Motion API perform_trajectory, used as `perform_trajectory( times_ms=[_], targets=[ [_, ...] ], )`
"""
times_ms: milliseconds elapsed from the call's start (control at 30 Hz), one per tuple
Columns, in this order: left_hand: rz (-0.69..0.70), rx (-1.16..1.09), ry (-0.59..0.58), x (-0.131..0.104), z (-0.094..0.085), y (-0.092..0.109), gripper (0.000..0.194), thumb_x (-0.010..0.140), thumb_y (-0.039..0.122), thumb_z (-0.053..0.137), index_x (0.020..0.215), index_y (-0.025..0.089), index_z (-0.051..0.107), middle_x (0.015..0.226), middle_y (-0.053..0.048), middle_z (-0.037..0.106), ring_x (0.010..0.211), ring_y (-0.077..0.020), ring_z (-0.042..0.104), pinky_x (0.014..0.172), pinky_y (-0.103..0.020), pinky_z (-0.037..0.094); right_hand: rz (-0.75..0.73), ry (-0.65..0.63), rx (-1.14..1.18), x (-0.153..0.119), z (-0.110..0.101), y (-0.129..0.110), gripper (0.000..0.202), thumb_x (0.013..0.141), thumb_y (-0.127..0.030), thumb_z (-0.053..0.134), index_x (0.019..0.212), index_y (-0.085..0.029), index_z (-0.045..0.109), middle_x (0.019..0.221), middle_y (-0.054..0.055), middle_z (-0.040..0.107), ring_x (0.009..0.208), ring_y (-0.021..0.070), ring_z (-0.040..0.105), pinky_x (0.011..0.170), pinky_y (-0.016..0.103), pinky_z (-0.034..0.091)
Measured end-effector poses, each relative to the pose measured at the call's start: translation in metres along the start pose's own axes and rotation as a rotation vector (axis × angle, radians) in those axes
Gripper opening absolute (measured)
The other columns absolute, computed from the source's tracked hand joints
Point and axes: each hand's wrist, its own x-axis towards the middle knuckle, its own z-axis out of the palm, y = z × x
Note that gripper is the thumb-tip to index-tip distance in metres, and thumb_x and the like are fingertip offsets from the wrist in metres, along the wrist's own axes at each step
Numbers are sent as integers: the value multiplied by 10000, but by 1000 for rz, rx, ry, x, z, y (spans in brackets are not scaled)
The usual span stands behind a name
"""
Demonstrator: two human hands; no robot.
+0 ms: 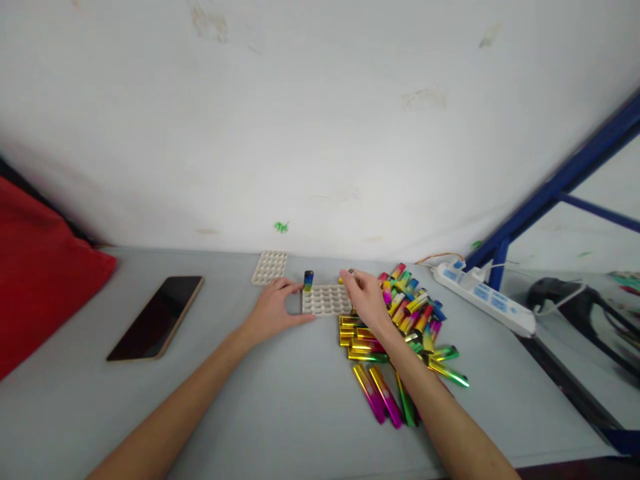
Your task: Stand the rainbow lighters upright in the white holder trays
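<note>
One white wall (320, 133) stood along the far edge of the grey bench (270, 407). Red cloth (40, 287) covered the bench's far left corner, and a blue frame (575, 175) slanted up by the far right corner. A heap of shiny tubes (415, 305), in gold, green, blue, red and magenta, sprawled right of the bench's middle, partly hidden behind the right forearm; a few lay apart on its near side, towards the bench's near edge. Farther right, a white power strip (493, 300) lay slantwise, its near end by the bench's right edge, with plugs in its far end. On the left, a phone (157, 319) lay dark side up, well apart from both hands.

The left hand (280, 307) was spread and unclenched, its thumb along the near edge of the tray (327, 300) and its forefinger at the far left corner. The right hand (365, 293) was closed in a pinch above the tray's right end, gripping a small piece (352, 272), mostly hidden by the fingers. That pale, cupped tray lay near the bench's far edge, between the hands, and a second tray (270, 268) lay beyond the left hand, nearer the wall. Smallest, a blue-and-yellow tube (309, 281) stood upright at the first tray's far left corner.
</note>
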Motion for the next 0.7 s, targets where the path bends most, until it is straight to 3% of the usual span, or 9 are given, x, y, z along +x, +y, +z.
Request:
perform_trajectory(
  times_ms=[300, 467, 567, 700],
  targets=[
    [-4, 20, -25, 0, -2, 3, 775, 833, 817, 1003, 1367, 266, 896, 1300, -107, 849, 1269, -407, 782, 1245, -551, 618, -39, -8, -75, -8, 3, 5, 468, 1016, -598, 575, 697, -312, 384, 657, -45, 440, 667, 178, 430, 652, 331, 328],
    [-6, 15, -28, -1, -3, 3, 777, 831, 814, 1008, 1371, 267, 893, 1297, -110, 846, 1265, -408, 786, 1238, -554, 621, -91, -33, -95, -9, 7, 8, 538, 1110, -656, 573, 742, -314, 380, 675, -50, 484, 669, 185, 471, 670, 339, 356],
    [-5, 9, -26, -2, -2, 3, 773, 839, 808, 1009, 1383, 272, 890, 1300, -110, 845, 1257, -404, 789, 1229, -551, 627, -130, -111, -79, -10, 8, 9, 542, 1190, -697, 555, 822, -310, 465, 720, -37, 572, 702, 207, 561, 702, 341, 439],
    [-3, 13, -19, -2, -1, 5, 777, 834, 788, 1027, 1391, 264, 889, 1308, -112, 844, 1274, -407, 783, 1237, -552, 622, -229, -193, -85, -7, 8, 12, 542, 1257, -714, 478, 947, -290, 610, 975, 60, 769, 937, 261, 733, 855, 367, 588]
  ],
)
